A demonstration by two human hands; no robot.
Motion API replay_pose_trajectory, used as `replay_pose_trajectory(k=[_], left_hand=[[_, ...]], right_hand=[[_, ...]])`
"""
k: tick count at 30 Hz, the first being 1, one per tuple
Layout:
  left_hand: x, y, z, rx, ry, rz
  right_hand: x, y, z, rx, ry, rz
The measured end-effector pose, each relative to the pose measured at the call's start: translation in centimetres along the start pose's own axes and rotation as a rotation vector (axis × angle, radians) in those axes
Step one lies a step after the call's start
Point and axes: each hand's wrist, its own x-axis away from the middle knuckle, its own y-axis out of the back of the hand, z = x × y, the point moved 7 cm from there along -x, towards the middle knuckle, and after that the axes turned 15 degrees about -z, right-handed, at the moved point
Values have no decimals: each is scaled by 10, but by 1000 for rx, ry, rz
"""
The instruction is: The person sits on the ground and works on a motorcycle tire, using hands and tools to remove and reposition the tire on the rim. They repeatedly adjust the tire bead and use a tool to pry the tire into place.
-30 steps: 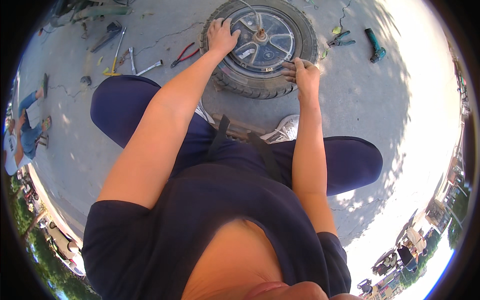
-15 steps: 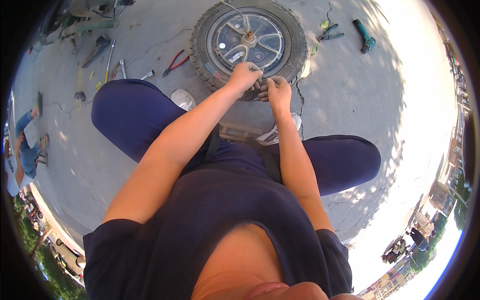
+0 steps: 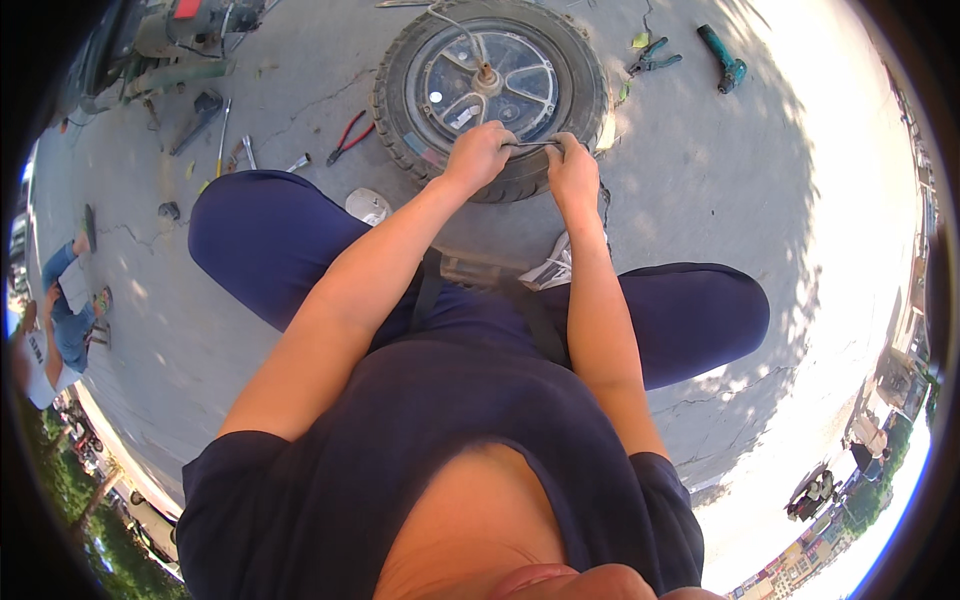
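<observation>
Dark thin rod (image 3: 533,143) strung betw. L hand (image 3: 480,160) & R hand (image 3: 573,180), one end pinched in ea., both grips closed; it's over near side of wheel (image 3: 490,95) in view, can't tell if touching. Wheel lies flat on grey ground (image 3: 720,180), red-handled pliers (image 3: 342,149) just L, dark pliers (image 3: 645,66) R, teal drill (image 3: 721,58) further R.

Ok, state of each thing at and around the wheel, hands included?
Left hand: closed on thin dark piece
Right hand: closed on same piece
Thin dark piece: spans between both hands
Wheel: lying flat, tyre fitted
Cable: bent in a curve
Red-handled pliers: on ground, handles apart
Dark pliers: on ground, handles apart
Green drill: lying on ground, unheld
</observation>
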Motion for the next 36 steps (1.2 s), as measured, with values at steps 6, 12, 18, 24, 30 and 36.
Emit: replay_pose_trajectory(k=[6,12,18,24,30,36], left_hand=[[-5,-1,1,-55,-23,-14],[-10,0,5,-60,-5,7],[-13,0,2,-90,-80,32],[-17,-1,-1,-109,-89,77],[-18,-3,-7,-172,-149,84],[-18,-1,-10,-197,-195,73]], right_hand=[[-17,3,14,160,76,-21],[-21,0,21,198,253,-80],[-29,2,31,215,321,-74],[-36,1,33,253,388,-66],[-37,-4,28,336,377,-17],[-26,2,28,386,386,1]])
